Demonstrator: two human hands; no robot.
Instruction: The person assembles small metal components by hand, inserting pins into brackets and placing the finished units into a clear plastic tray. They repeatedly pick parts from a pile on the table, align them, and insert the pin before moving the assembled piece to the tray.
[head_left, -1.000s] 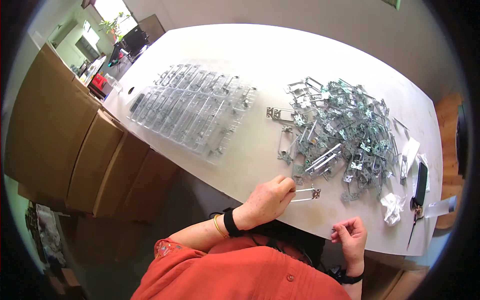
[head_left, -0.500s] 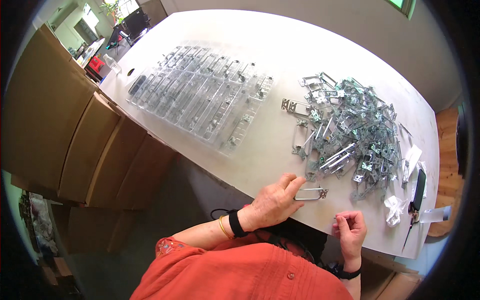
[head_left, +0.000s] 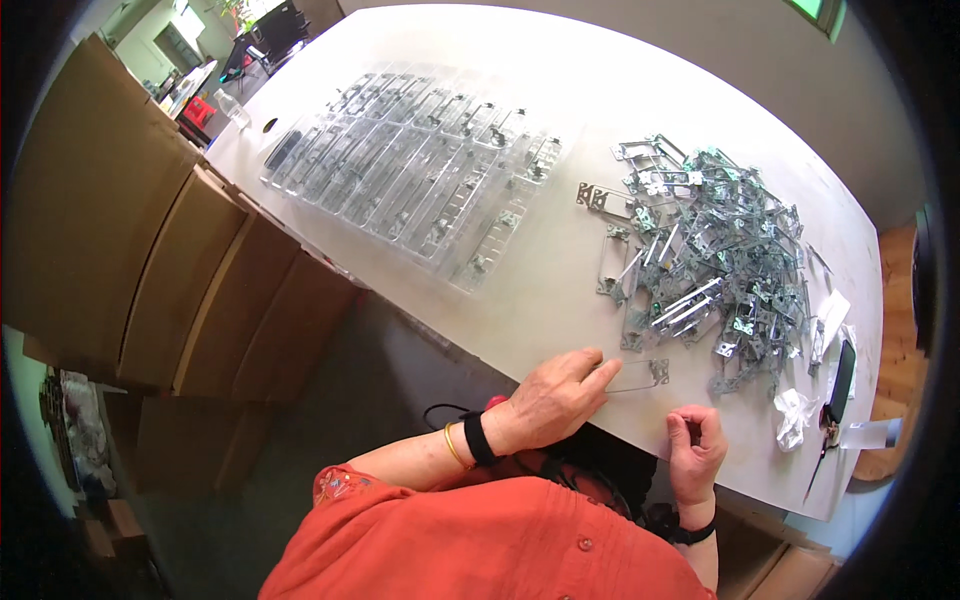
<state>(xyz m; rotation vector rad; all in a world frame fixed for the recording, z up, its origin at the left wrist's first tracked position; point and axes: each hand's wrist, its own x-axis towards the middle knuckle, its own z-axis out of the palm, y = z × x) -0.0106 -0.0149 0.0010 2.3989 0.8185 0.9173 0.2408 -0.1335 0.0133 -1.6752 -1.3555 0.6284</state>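
My left hand (head_left: 562, 398) is closed on one end of a narrow metal frame bracket (head_left: 659, 371) at the table's near edge. The bracket's thin rails and its perforated end plate stick out to the right of my fingers. Just right of it, my right hand (head_left: 697, 450) is held with thumb and forefinger pinched together. Whatever may be between those fingertips is too small to make out. Beyond both hands lies a tangled heap of similar metal brackets (head_left: 735, 255), with a few single ones at its left side.
Clear plastic trays (head_left: 400, 170) with metal parts in their slots lie on the white table (head_left: 540, 270) at the left. Crumpled tissue (head_left: 793, 420), a black-handled tool (head_left: 838, 385) and a clear cup (head_left: 870, 434) are at the right. Cardboard boxes (head_left: 90, 220) stand left of the table.
The view has shifted slightly. The bracket in my left hand has tilted, its end plate turning more toward me. My right hand stays pinched and has risen slightly.
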